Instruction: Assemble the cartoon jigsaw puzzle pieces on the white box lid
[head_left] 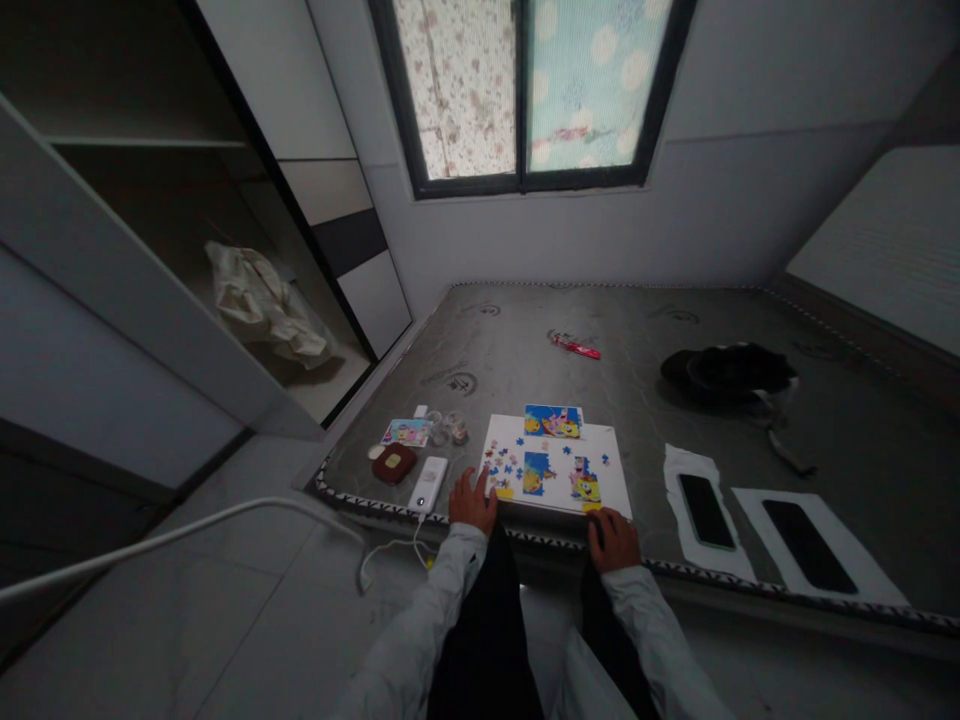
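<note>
A white board (551,483) lies at the mattress's front edge with jigsaw pieces on it. My left hand (472,503) rests at its left front corner, fingers apart, close to loose blue and pink pieces (510,468). At the right front corner is my right hand (613,540), its fingers stretched over the board's edge beside a joined yellow and pink puzzle section (586,482). A joined blue section (535,474) sits mid-board. The cartoon reference picture (553,421) lies across the board's back edge. Neither hand visibly holds anything.
Left of the board are a white power bank (428,486) with a cable, a brown case (394,462), clear round containers (448,428) and a colourful card (407,432). Two phones (706,511) (808,545) lie on white paper at right. A black cap (727,373) is farther back.
</note>
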